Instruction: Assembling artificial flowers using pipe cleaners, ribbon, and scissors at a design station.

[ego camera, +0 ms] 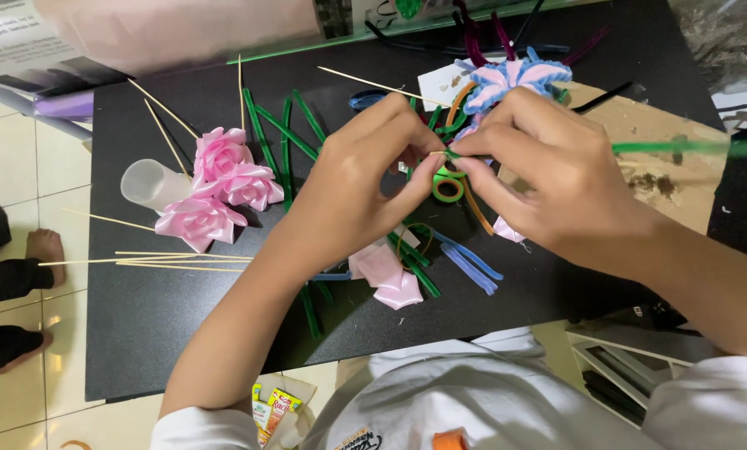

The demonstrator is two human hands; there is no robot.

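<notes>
My left hand [358,187] and my right hand [548,175] meet over the middle of a black table [157,325]. Both pinch a green pipe cleaner [682,147] at one end, where it wraps a thin wooden skewer; its length trails off to the right. Just under the fingertips lies a small green tape roll [448,188]. Behind my right hand sits a pink and blue pipe-cleaner flower [515,77].
Three pink ribbon roses [223,179] on skewers rest in a translucent cup [150,185] at left. Loose skewers [182,260], green stems [286,133], blue pipe cleaners [472,262] and pink ribbon pieces [388,275] are scattered about. A brown board [665,179] lies right. Another person's feet [44,246] show at far left.
</notes>
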